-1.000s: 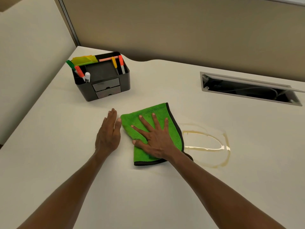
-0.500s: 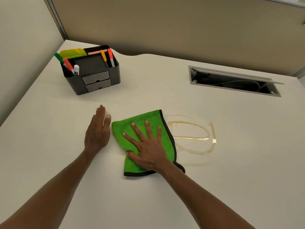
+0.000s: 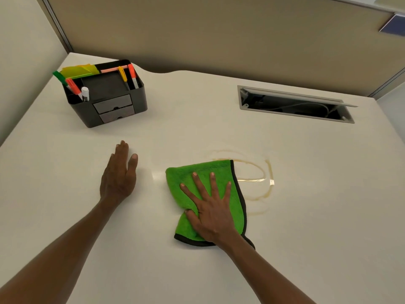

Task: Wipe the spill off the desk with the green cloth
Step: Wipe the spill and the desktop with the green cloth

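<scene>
A folded green cloth (image 3: 186,183) with a black edge lies on the cream desk (image 3: 317,227). My right hand (image 3: 211,212) presses flat on it, fingers spread and the thumb tucked into a fold. The cloth's right edge now covers the left part of a yellowish ring-shaped spill (image 3: 266,183); the rest of the ring shows to the right of the cloth. My left hand (image 3: 119,175) lies flat on the bare desk, well to the left of the cloth, palm down and holding nothing.
A black desk organiser (image 3: 109,102) with markers and yellow notes stands at the back left. A grey cable slot (image 3: 295,105) with its flap raised is cut into the desk at the back right. Beige partition walls enclose the desk behind and on the left.
My right hand has slid the cloth to the right, so it now overlaps the spill's left side. A gap has opened between the cloth and my left hand, which stays flat.
</scene>
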Demonstrator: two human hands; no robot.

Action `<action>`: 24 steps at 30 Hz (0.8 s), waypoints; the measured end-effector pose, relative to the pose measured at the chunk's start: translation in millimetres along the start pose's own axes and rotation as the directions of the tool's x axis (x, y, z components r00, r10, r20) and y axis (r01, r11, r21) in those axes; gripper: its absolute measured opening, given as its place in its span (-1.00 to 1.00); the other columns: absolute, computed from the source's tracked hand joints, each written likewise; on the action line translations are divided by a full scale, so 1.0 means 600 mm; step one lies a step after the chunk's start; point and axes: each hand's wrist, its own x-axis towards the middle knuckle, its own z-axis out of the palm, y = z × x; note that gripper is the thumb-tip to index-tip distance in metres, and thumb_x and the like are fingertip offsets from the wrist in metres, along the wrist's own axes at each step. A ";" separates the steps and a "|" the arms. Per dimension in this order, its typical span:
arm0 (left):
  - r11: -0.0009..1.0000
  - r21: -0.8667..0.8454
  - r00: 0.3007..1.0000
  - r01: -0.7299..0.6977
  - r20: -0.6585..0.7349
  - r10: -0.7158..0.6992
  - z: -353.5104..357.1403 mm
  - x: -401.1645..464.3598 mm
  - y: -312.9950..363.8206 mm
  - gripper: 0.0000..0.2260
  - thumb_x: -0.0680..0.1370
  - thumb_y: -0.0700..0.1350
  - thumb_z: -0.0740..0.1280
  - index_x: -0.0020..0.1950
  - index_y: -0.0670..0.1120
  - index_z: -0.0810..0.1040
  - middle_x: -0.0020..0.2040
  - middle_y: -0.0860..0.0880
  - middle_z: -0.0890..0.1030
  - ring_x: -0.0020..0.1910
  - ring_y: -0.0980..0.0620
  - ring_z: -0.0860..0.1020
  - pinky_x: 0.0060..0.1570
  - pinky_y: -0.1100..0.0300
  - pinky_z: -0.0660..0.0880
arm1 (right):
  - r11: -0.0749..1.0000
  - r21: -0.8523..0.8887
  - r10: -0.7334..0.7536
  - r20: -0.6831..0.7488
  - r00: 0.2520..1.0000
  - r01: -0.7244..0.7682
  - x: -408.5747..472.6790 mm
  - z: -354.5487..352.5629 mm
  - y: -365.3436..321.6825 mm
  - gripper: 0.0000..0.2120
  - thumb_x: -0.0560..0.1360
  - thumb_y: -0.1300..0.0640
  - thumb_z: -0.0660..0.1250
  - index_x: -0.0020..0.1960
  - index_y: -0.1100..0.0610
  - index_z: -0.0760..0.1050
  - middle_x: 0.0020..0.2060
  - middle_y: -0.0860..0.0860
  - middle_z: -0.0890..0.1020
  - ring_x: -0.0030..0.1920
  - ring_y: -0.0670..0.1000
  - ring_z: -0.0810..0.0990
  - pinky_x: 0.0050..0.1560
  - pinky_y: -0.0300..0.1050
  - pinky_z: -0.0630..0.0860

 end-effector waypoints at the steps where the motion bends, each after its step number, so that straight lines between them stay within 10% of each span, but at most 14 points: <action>1: 1.000 0.001 1.000 0.006 0.001 -0.006 0.000 0.000 0.000 -0.46 0.64 0.16 -0.03 0.60 0.02 0.08 0.61 0.04 0.11 0.58 0.08 0.07 0.49 0.20 -0.06 | 1.000 -0.002 0.022 0.000 1.000 -0.022 -0.005 -0.001 0.007 -0.37 0.54 -0.26 0.06 0.56 -0.35 -0.11 0.61 -0.16 -0.16 0.58 0.23 -0.26 0.41 0.52 -0.29; 24: 0.990 0.129 0.997 -0.054 0.062 0.046 0.011 0.009 -0.014 -0.44 0.65 0.14 -0.10 0.60 -0.10 0.05 0.62 0.03 0.05 0.59 0.16 -0.03 0.54 0.20 -0.13 | 0.971 -0.001 0.237 0.013 0.971 -0.237 -0.055 -0.024 0.138 -0.38 0.54 -0.26 0.01 0.54 -0.39 -0.16 0.60 -0.19 -0.21 0.59 0.16 -0.29 0.45 0.48 -0.19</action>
